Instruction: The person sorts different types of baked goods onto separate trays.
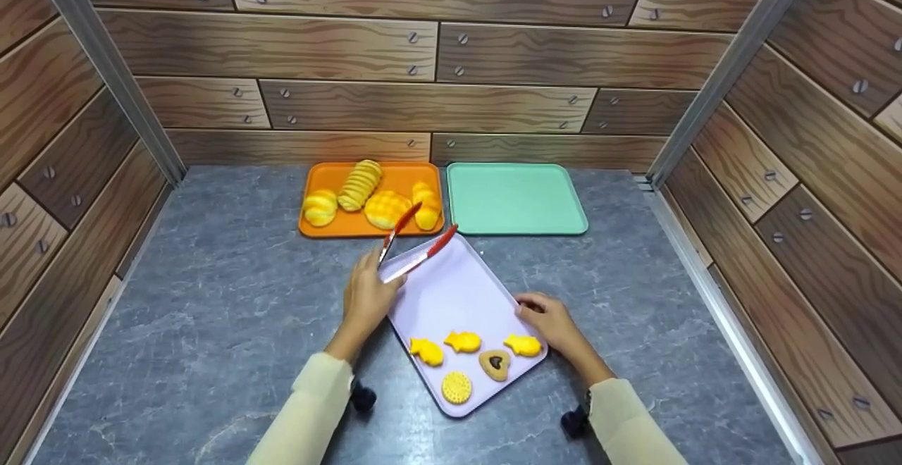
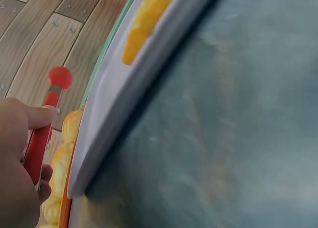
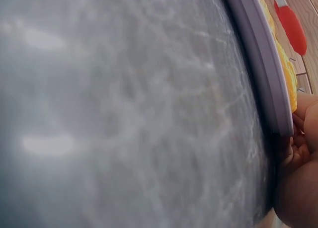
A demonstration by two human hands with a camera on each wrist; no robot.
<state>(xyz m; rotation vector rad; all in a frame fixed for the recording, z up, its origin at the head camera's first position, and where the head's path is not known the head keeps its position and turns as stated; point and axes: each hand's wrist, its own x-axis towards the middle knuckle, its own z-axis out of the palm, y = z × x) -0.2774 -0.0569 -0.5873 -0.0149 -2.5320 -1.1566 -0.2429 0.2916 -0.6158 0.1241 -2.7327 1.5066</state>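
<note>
My left hand [image 1: 370,294] grips red-tipped tongs [image 1: 421,259], whose two arms are spread apart over the far left edge of a lilac tray [image 1: 451,289]. In the left wrist view the thumb presses on the red handle [image 2: 38,151]. My right hand [image 1: 553,323] holds the tray's right edge, fingers curled at the rim [image 3: 280,109]. The tray lies turned at an angle. Near its close end are three yellow fish-shaped biscuits [image 1: 463,342], a heart-shaped biscuit [image 1: 495,364] with a dark centre, and a round yellow biscuit [image 1: 456,387].
Behind the lilac tray, an orange tray [image 1: 338,231] carries several bread rolls [image 1: 387,209]. To its right lies a mint green tray [image 1: 518,199] with nothing on it. Wood-patterned walls [image 1: 423,49] enclose the grey marbled table [image 1: 232,296] at the back and sides.
</note>
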